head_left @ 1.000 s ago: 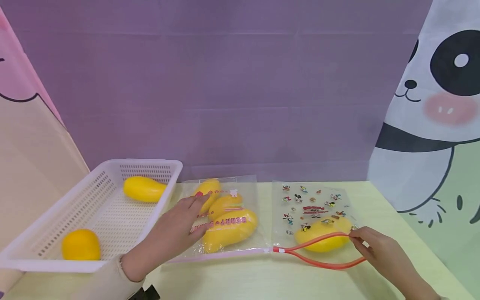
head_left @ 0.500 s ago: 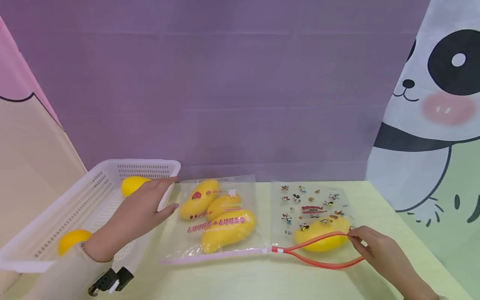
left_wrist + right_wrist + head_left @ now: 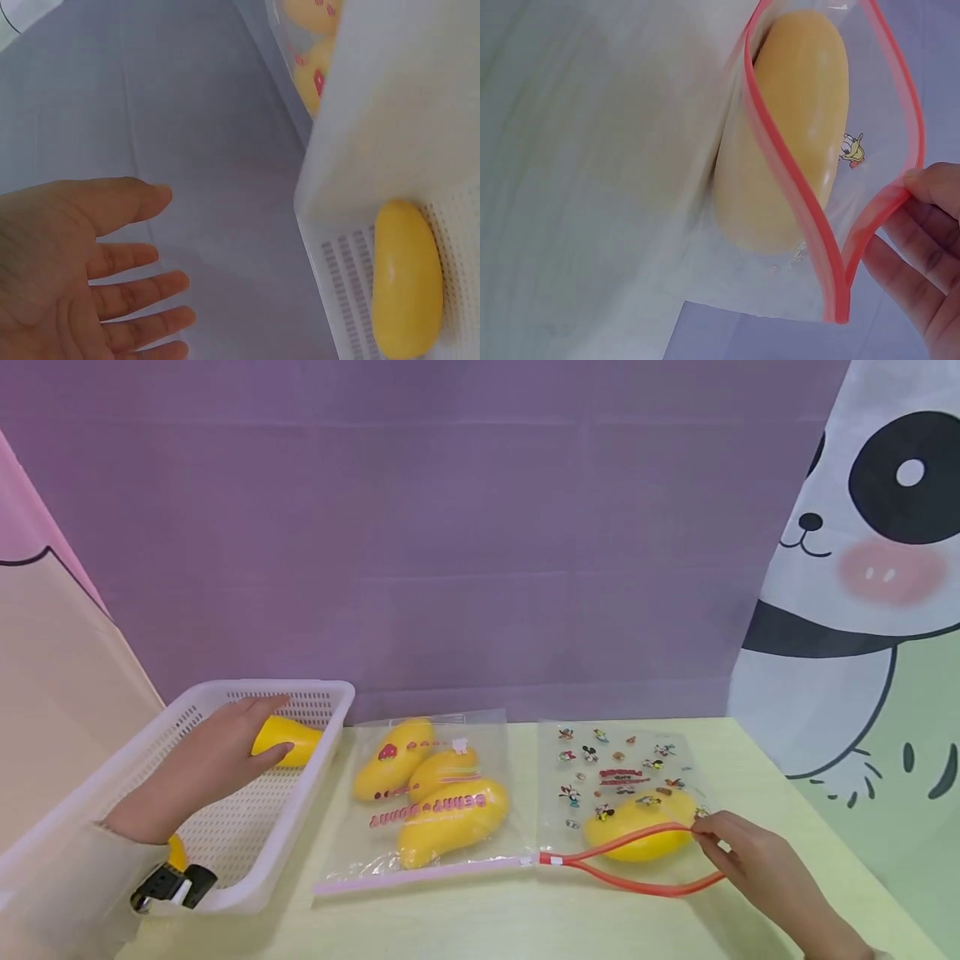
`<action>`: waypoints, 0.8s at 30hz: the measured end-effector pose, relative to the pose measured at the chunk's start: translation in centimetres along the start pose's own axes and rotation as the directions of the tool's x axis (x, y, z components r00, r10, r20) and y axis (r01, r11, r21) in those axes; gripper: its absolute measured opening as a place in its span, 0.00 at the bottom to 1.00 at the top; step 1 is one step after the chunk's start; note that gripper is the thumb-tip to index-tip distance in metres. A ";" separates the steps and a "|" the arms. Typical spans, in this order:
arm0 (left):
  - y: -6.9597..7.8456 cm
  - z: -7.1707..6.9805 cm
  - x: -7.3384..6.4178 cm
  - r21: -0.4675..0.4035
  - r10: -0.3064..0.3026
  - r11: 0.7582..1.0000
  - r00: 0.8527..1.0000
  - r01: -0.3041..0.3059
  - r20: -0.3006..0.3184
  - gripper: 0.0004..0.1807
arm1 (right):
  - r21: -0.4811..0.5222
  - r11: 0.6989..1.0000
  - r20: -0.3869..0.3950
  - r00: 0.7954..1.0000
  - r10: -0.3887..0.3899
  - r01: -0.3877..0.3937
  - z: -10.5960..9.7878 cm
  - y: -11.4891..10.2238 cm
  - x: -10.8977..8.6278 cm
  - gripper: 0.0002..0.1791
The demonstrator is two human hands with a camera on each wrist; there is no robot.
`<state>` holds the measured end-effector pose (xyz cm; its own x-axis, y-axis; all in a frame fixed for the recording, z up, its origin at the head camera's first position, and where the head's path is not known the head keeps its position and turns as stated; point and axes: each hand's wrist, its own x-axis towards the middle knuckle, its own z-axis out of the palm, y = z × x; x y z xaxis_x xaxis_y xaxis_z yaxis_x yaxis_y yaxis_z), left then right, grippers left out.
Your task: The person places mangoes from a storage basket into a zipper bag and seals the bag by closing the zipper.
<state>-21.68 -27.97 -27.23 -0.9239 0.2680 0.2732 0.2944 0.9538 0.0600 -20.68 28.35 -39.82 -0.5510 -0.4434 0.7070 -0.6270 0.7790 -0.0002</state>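
My left hand (image 3: 198, 760) hovers over the white basket (image 3: 281, 852), fingers extended and thumb apart, just beside a yellow mango (image 3: 296, 743). In the left wrist view the palm and straight fingers hold nothing, while that mango (image 3: 407, 277) lies in the basket to the right. My right hand (image 3: 768, 868) pinches the red zip edge (image 3: 881, 206) of a clear bag (image 3: 555, 760) printed with cartoon figures. The bag's mouth gapes, and one mango (image 3: 795, 135) lies inside. A second mango (image 3: 177, 853) in the basket is mostly hidden behind my left sleeve.
Between basket and red-edged bag, a second clear bag (image 3: 341, 843) with a pink-purple edge lies flat on the pale table (image 3: 420, 927), holding three mangoes (image 3: 453, 822). A purple cloth (image 3: 465, 527) hangs behind; a panda-printed panel (image 3: 817, 710) borders the right side.
My left hand has moved left, away from the pink-edged bag and over the basket beside the far mango. The right hand keeps its pinch on the red edge.
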 end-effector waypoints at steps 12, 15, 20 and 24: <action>-4.2 0.2 1.5 0.020 -0.048 0.999 0.997 0.047 0.060 0.35 | 0.018 1.000 0.020 1.000 0.008 -0.008 0.0 -0.1 0.2 0.30; -4.6 0.5 1.6 -0.007 -0.053 0.999 0.996 0.053 0.065 0.35 | 0.013 1.000 0.026 1.000 0.012 -0.013 0.1 -0.1 0.4 0.31; -5.2 1.0 1.9 -0.031 -0.055 0.998 0.996 0.058 0.075 0.34 | 0.012 1.000 0.022 1.000 0.012 -0.012 0.3 0.0 0.3 0.28; -5.8 1.4 2.2 -0.047 -0.059 0.997 0.994 0.063 0.093 0.34 | 0.010 1.000 0.018 1.000 0.009 -0.009 0.4 0.1 0.0 0.21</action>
<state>-25.75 -32.74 -28.29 -0.9583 0.2230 0.1786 0.2465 0.9614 0.1221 -20.97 28.26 -40.10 -0.5662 -0.4442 0.6943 -0.6276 0.7784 -0.0138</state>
